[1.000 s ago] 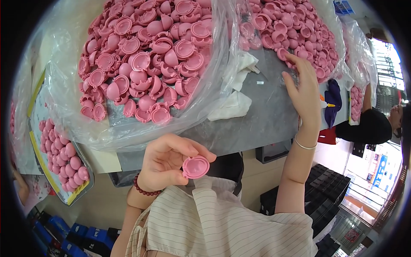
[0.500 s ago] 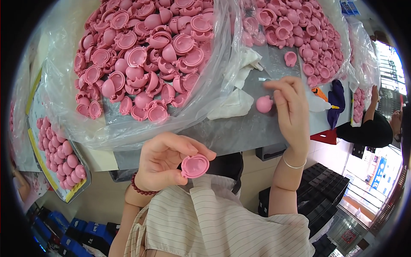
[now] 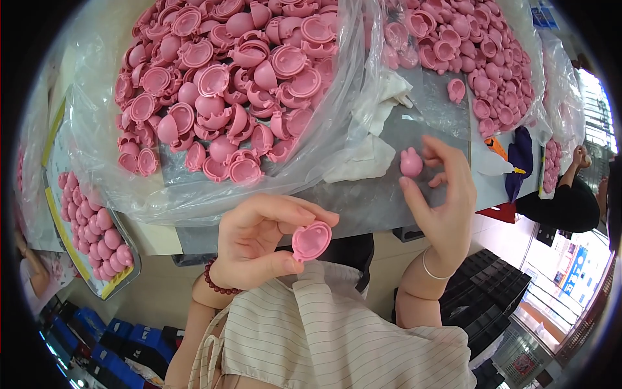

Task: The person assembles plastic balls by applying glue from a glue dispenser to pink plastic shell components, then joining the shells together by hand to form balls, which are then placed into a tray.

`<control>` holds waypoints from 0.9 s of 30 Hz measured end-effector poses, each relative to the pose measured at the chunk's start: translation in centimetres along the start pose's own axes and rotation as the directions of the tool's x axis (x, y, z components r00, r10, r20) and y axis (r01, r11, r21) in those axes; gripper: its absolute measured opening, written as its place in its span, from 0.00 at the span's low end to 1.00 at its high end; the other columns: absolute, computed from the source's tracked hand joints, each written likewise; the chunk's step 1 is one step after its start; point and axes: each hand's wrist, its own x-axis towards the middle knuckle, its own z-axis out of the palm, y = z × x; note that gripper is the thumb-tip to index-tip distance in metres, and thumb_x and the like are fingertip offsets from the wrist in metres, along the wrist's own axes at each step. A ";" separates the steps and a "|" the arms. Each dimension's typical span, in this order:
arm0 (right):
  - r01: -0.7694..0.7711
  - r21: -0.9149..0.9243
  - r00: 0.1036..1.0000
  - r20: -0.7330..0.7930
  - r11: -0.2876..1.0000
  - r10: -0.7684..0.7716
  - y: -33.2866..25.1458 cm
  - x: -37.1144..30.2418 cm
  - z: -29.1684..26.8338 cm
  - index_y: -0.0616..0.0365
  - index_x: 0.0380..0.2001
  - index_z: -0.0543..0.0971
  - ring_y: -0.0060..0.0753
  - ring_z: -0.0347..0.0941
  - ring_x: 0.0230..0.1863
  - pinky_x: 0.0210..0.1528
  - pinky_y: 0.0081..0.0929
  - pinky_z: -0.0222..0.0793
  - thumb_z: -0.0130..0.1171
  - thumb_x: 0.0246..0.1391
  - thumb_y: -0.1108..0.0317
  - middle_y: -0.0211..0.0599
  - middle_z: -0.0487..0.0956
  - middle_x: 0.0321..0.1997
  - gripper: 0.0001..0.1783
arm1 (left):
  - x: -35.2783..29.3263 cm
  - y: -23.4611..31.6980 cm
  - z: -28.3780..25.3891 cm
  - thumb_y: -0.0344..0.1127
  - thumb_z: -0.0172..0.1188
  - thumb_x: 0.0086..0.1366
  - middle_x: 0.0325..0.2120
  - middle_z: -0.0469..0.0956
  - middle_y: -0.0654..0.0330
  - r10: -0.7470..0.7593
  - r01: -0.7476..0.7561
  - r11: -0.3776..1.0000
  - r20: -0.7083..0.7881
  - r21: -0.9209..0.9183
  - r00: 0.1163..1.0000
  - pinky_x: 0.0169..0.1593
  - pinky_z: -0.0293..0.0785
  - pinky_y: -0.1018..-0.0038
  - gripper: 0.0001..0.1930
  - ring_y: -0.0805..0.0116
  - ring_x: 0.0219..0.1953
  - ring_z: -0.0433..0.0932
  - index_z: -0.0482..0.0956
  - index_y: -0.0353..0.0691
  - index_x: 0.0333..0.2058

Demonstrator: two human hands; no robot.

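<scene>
Between the thumb and fingers of my left hand [image 3: 262, 240] is a pink half shell [image 3: 311, 241], its hollow side facing up toward me. My right hand [image 3: 447, 194] hovers at the table's edge with thumb and fingers spread, holding nothing. Just left of its fingertips lies a small pink piece with two ear-like bumps [image 3: 411, 163], on the grey table top [image 3: 343, 201]. A big heap of pink half shells [image 3: 214, 84] lies on clear plastic ahead of my left hand. A second heap of smaller pink pieces [image 3: 492, 71] rests at the far right.
A crumpled white cloth [image 3: 363, 159] lies between the heaps. Beyond my right hand are a white bottle with a yellow tip [image 3: 495, 165] and a purple cloth [image 3: 519, 162]. A tray of pink pieces [image 3: 94, 233] stands at the left. Another person's arm [image 3: 573, 172] shows at far right.
My right hand has come back toward me, its fingers now spread beside the eared piece, which has turned so its bumps point away. My left hand still holds the half shell.
</scene>
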 end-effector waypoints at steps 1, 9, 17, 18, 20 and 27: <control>-0.066 0.031 0.998 -0.002 0.997 0.066 0.1 -0.2 0.2 0.60 0.32 0.73 0.26 0.66 0.27 0.24 0.17 0.58 0.58 0.30 0.77 0.33 0.72 0.31 0.17 | 0.0 -0.1 0.1 0.23 0.60 0.46 0.40 0.68 0.43 -0.006 0.006 1.000 -0.019 -0.010 1.000 0.47 0.66 0.67 0.21 0.55 0.45 0.68 0.65 0.29 0.40; 0.304 0.328 0.952 -0.126 0.894 -0.278 -2.0 -0.8 1.0 0.63 0.27 0.73 0.30 0.68 0.28 0.28 0.19 0.63 0.59 0.25 0.81 0.39 0.72 0.30 0.16 | 0.3 -0.1 0.7 0.20 0.59 0.46 0.40 0.68 0.46 -0.019 0.031 0.991 -0.089 0.133 0.996 0.46 0.67 0.70 0.21 0.61 0.44 0.70 0.65 0.28 0.40; 0.474 0.503 0.870 -0.140 0.723 -0.472 -3.3 -1.5 3.8 0.61 0.26 0.74 0.34 0.70 0.29 0.28 0.24 0.67 0.61 0.23 0.81 0.39 0.74 0.30 0.17 | 0.0 -0.3 0.9 0.22 0.61 0.45 0.40 0.68 0.43 -0.049 0.067 0.973 -0.087 0.222 0.995 0.45 0.66 0.71 0.21 0.60 0.43 0.69 0.66 0.30 0.39; 0.438 0.524 0.890 -0.135 0.731 -0.436 -3.3 -1.6 3.8 0.60 0.28 0.75 0.34 0.71 0.31 0.30 0.24 0.67 0.61 0.26 0.80 0.37 0.74 0.32 0.17 | 0.0 -0.3 0.8 0.22 0.61 0.45 0.40 0.68 0.42 -0.047 0.065 0.963 -0.077 0.261 0.996 0.45 0.66 0.71 0.21 0.60 0.43 0.69 0.66 0.30 0.39; 0.401 0.546 0.907 -0.128 0.736 -0.400 -3.3 -1.6 3.9 0.59 0.30 0.75 0.34 0.71 0.32 0.32 0.23 0.68 0.61 0.28 0.80 0.35 0.74 0.34 0.17 | -0.1 -0.3 0.8 0.22 0.61 0.45 0.40 0.68 0.42 -0.043 0.062 0.952 -0.070 0.301 0.997 0.45 0.66 0.71 0.21 0.60 0.43 0.69 0.66 0.30 0.39; 0.439 0.430 0.895 -0.127 0.789 -0.428 -4.0 -2.2 3.4 0.53 0.24 0.77 0.28 0.66 0.27 0.26 0.21 0.64 0.63 0.26 0.78 0.30 0.69 0.27 0.14 | 0.4 -0.5 0.5 0.26 0.65 0.41 0.41 0.67 0.42 0.084 -0.071 0.914 -0.014 0.399 0.996 0.45 0.66 0.72 0.24 0.62 0.43 0.69 0.68 0.33 0.39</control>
